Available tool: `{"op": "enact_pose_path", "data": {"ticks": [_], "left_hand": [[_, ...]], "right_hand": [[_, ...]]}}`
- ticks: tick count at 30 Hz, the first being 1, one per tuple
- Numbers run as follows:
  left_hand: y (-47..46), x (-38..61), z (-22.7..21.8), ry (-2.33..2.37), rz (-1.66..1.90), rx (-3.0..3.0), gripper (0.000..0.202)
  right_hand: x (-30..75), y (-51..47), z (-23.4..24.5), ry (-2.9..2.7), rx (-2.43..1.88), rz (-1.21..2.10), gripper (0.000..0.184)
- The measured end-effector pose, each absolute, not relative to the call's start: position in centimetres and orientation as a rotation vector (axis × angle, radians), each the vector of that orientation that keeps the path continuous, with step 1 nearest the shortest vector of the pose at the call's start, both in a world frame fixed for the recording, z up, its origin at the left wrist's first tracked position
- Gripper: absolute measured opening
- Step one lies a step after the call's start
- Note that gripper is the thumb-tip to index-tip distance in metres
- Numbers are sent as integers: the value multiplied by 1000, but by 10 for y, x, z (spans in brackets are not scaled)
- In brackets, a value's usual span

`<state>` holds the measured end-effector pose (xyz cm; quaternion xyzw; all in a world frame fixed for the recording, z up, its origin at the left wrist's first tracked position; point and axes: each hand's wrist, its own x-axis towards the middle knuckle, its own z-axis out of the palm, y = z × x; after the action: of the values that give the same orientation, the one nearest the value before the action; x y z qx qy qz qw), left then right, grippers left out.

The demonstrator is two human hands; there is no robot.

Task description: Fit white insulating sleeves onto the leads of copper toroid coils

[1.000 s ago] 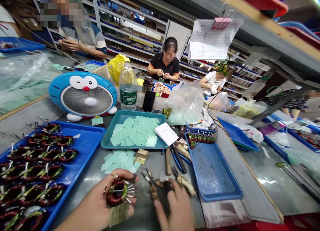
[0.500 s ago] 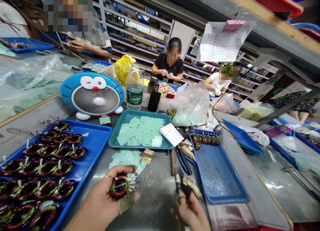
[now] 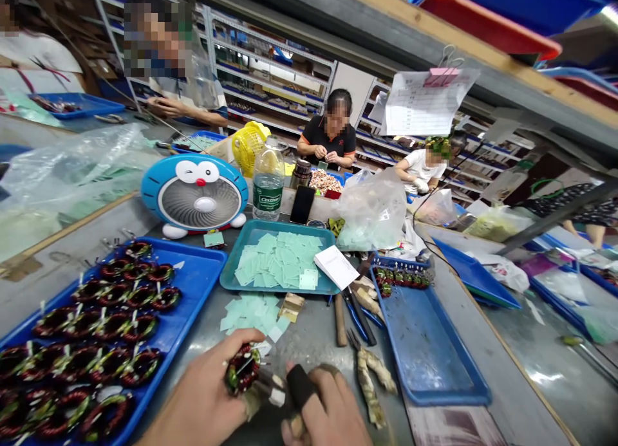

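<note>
My left hand [image 3: 203,394] is shut on a copper-wound toroid coil [image 3: 242,369] with metal pins and a beige paper tag [image 3: 252,401] hanging below it. My right hand [image 3: 323,410] touches the coil from the right, with a black cot on one finger. Its fingers close around the cloth-wrapped handle of small pliers [image 3: 297,425], and the tips are hidden. Another pair of pliers [image 3: 371,381] with wrapped handles lies on the bench to the right. Loose green insulating squares [image 3: 251,314] lie just above my hands.
A blue tray [image 3: 193,256] of wound coils fills the left. Ahead stand a teal tray [image 3: 232,282] of green squares, a cartoon-faced fan [image 3: 194,195] and a water bottle [image 3: 268,188]. To the right is a blue tray [image 3: 425,343] with a coil row. Co-workers sit beyond.
The view has shifted right and down. My right hand has moved left, from the bench over to the coil, and the coil in my left hand has turned.
</note>
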<state>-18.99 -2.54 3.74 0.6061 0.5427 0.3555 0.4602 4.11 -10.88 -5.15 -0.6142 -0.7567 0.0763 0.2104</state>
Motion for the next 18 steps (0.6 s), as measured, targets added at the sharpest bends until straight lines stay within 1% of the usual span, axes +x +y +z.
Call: {"op": "enact_pose_path", "data": {"ticks": [2, 5, 7, 9, 10, 13, 14, 15, 16, 18], "left_hand": [[-28, -192, 36, 1329, 814, 1533, 29], [-28, -193, 38, 1293, 733, 1540, 13], [-29, -194, 42, 1250, 731, 1517, 16], [-30, -195, 47, 1191, 734, 1533, 22], [-30, -196, 48, 1166, 733, 1548, 23], [-30, -200, 48, 1108, 648, 1560, 27], [-30, -201, 47, 1075, 594, 1557, 29], [-29, -202, 46, 1044, 542, 1555, 29], [-28, -202, 46, 1022, 504, 1559, 29], [-26, -200, 49, 1023, 486, 1579, 30]], "right_hand": [[34, -103, -55, -2162, -1669, 99, 101], [33, -102, -47, -2157, -1648, 50, 96], [42, -102, -32, -2143, -1621, 91, 91], [54, -102, -12, -2091, -1584, 292, 82], [60, -102, -3, -2029, -1562, 475, 74], [69, -104, 14, -1653, -1429, 1228, 48], [70, -104, 15, -1539, -1379, 1391, 44], [70, -104, 14, -1479, -1354, 1465, 44], [70, -104, 12, -1481, -1358, 1455, 46], [72, -102, 8, -1618, -1422, 1279, 56]]}}
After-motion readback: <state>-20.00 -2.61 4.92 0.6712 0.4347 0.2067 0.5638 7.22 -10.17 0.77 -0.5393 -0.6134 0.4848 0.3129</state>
